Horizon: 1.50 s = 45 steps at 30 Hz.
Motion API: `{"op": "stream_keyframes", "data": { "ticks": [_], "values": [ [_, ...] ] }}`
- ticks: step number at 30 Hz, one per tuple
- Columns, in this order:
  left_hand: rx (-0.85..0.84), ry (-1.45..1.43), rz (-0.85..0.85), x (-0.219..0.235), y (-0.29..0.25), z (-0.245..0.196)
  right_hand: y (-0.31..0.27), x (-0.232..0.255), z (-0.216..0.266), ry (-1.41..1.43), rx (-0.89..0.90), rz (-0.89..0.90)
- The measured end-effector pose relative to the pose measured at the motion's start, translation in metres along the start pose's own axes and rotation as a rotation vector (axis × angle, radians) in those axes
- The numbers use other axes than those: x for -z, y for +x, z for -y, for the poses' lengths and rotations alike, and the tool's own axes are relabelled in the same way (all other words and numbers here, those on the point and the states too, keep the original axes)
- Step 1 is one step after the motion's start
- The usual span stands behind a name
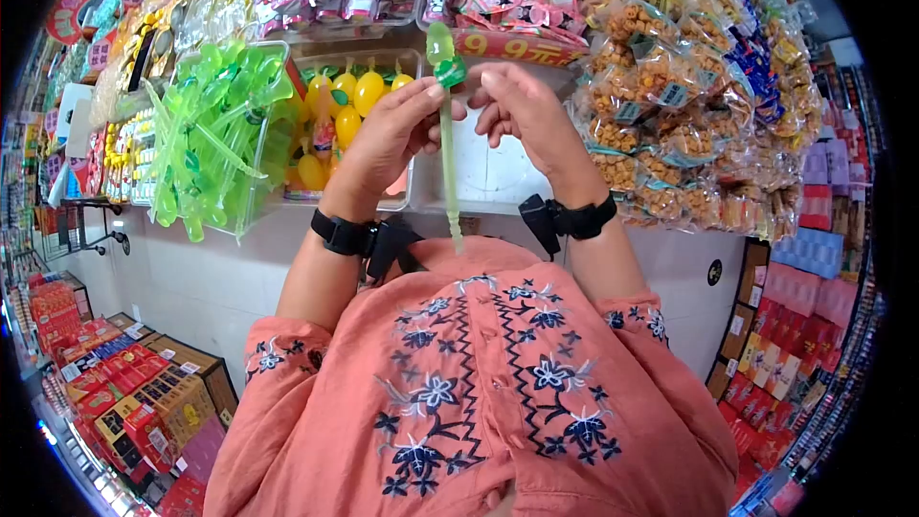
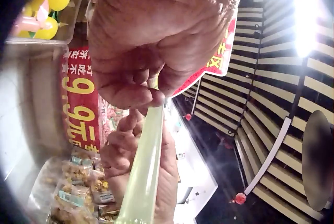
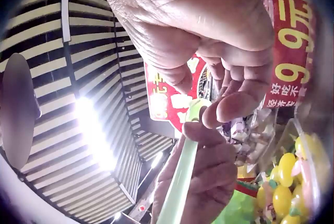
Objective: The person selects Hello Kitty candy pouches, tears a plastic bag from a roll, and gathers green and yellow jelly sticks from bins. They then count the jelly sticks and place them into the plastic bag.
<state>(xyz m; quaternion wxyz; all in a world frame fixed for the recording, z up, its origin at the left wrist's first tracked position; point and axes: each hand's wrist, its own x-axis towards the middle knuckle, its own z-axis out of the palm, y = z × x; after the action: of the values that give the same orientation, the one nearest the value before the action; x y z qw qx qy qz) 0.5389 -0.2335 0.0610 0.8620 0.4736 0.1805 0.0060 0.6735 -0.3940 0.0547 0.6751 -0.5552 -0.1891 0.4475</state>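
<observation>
Pinching: left hand [image 1: 391, 134], thumb and fingertips closed on the green tube [image 1: 448, 148] by its label [image 1: 451, 73].
Hovering: right hand [image 1: 531, 120], fingers loosely bent, thumb apart from them; whether a fingertip touches the tube, cannot tell.
Tube: between the hands, rounded end away from the wearer, narrow end towards the shirt [image 1: 469, 373].
Left side: bin [image 1: 257, 187] of similar tubes, yellow fruit shapes [image 1: 369, 93] beside it.
Right side: bagged snacks [image 1: 661, 86].
</observation>
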Motion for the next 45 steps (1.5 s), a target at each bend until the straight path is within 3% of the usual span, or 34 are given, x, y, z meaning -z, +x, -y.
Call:
{"op": "stream_keyframes", "data": {
  "ticks": [15,45],
  "values": [
    [0.006,0.036,-0.028,0.011,0.002,0.013,0.016,-0.009,-0.006,0.222,0.024,0.01],
    [0.007,0.002,-0.051,0.004,0.009,0.026,0.008,0.008,-0.017,0.216,0.027,-0.005]
  ]
}}
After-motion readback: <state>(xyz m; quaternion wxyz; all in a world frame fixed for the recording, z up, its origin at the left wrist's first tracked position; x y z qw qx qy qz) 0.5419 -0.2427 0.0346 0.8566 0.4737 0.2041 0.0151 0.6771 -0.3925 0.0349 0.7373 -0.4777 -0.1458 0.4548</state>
